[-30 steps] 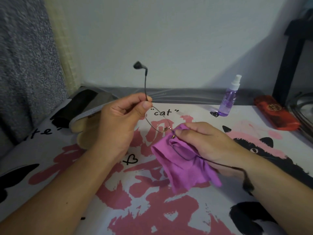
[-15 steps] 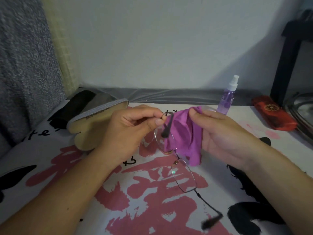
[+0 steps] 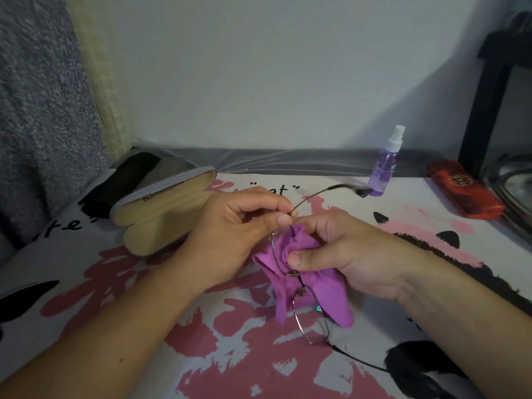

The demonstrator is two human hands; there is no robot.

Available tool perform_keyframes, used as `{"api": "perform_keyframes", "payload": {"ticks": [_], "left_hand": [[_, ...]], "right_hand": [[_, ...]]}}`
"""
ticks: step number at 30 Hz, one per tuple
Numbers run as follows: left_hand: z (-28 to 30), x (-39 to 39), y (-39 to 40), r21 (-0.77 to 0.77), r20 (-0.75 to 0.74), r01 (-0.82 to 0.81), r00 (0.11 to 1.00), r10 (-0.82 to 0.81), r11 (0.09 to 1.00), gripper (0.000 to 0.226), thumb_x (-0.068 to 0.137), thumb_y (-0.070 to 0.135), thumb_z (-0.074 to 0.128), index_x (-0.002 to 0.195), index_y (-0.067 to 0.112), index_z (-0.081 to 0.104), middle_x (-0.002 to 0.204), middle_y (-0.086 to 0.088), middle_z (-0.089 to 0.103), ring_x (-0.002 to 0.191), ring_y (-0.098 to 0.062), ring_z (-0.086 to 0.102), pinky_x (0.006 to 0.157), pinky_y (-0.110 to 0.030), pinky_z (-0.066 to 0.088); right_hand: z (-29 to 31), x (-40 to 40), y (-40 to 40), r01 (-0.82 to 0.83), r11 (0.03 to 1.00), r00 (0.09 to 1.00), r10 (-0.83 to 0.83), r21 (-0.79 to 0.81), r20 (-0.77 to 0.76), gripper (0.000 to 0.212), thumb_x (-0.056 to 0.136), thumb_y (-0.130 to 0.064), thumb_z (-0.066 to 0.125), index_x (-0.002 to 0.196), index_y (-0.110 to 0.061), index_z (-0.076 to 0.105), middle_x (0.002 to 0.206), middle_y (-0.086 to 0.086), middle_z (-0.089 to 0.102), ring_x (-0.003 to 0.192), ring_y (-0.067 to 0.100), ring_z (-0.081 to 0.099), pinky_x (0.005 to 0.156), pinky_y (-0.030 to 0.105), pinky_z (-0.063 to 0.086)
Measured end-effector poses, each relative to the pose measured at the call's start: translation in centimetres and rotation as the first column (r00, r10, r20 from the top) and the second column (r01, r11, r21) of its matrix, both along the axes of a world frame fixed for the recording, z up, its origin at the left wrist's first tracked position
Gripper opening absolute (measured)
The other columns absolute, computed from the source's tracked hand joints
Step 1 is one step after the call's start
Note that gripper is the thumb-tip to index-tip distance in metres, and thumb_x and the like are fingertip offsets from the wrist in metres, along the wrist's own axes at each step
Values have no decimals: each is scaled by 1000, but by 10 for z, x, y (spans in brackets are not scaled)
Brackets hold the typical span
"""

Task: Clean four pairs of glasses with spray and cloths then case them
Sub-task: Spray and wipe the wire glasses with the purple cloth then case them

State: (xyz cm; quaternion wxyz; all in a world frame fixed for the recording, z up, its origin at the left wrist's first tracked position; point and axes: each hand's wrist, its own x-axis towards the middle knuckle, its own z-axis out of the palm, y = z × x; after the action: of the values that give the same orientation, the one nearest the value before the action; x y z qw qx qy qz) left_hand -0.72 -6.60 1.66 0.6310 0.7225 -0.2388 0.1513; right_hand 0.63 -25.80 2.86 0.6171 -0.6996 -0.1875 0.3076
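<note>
A pair of thin wire-frame glasses point(image 3: 300, 326) hangs between my hands above the printed tablecloth. My left hand point(image 3: 239, 228) pinches the frame where one temple arm joins, and that arm sticks out to the right toward the spray bottle point(image 3: 384, 168). My right hand point(image 3: 339, 249) presses a purple cloth point(image 3: 325, 295) around the upper lens with thumb and fingers. The lower lens hangs free below the cloth, its temple trailing down to the right. An open beige glasses case point(image 3: 161, 208) lies just left of my left hand.
A closed red case point(image 3: 463, 191) lies at the back right beside a dark post point(image 3: 483, 105) and a metal tray rim point(image 3: 506, 191). A dark case point(image 3: 121, 180) lies behind the beige one. A wall and a grey strip close off the back.
The glasses have been turned: the temple that dangled near the cloth now points right toward the bottle. My right hand has dropped lower with the cloth bunched over the upper lens.
</note>
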Motion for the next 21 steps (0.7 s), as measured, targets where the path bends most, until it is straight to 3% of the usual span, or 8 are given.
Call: {"api": "perform_keyframes", "payload": {"ticks": [4, 7, 11, 14, 17, 19, 21], "left_hand": [[-3, 0, -5, -7, -31, 45, 998, -46, 999, 13, 81, 6, 74, 89, 16, 76, 86, 4, 76, 82, -8, 70, 78, -20, 53], [-3, -1, -7, -16, -55, 66, 996, -66, 998, 11, 80, 9, 73, 90, 13, 76, 86, 4, 76, 82, -8, 70, 78, -19, 53], [-3, -3, -9, -37, -83, 77, 993, -80, 996, 12, 78, 9, 72, 90, 11, 75, 85, 3, 77, 81, -8, 72, 77, -19, 55], [-2, -3, -8, -41, -114, 72, 991, -76, 997, 12, 76, 10, 72, 88, 11, 76, 84, 3, 77, 81, -8, 72, 78, -20, 55], [-1, -3, -6, -90, -166, 70, 982, -85, 993, 15, 74, 9, 73, 83, 20, 80, 82, 4, 78, 79, -5, 71, 77, -17, 54], [-1, -4, -5, -106, -186, 92, 976, -111, 990, 17, 74, 8, 73, 80, 22, 81, 81, 4, 77, 78, -4, 71, 76, -16, 54], [0, -5, -5, -94, -197, 123, 970, -140, 988, 20, 74, 8, 73, 79, 25, 82, 80, 6, 77, 78, -3, 70, 77, -16, 54]], "right_hand": [[1, -4, 3, 15, 1000, 1000, -15, 4, -23, 17, 78, 5, 78, 86, -8, 71, 79, 12, 69, 75, 29, 66, 82, 42, 56], [0, -7, 8, -13, 1000, 998, 13, 2, -62, 21, 79, 7, 75, 93, -7, 67, 77, 9, 70, 73, 25, 68, 81, 47, 56], [-1, -7, 9, -56, 998, 997, 57, 15, -44, 23, 80, 10, 74, 98, -2, 66, 80, 9, 70, 72, 20, 69, 73, 32, 58], [-6, -5, 8, -29, 999, 999, 30, 41, -18, 28, 79, 0, 78, 104, 8, 66, 91, 18, 69, 83, 28, 68, 83, 38, 58], [-5, -5, 9, -73, 997, 997, 74, 31, -35, 19, 86, -10, 74, 99, 3, 70, 92, 20, 67, 86, 30, 64, 89, 42, 53], [-5, -3, 7, -122, 992, 989, 124, 37, -83, 23, 91, -7, 68, 105, 12, 64, 94, 21, 64, 88, 30, 62, 93, 45, 51], [-4, -1, 2, -195, 979, 968, 202, 59, -153, 32, 92, 1, 60, 116, 21, 53, 108, 27, 56, 103, 37, 55, 106, 56, 42]]}}
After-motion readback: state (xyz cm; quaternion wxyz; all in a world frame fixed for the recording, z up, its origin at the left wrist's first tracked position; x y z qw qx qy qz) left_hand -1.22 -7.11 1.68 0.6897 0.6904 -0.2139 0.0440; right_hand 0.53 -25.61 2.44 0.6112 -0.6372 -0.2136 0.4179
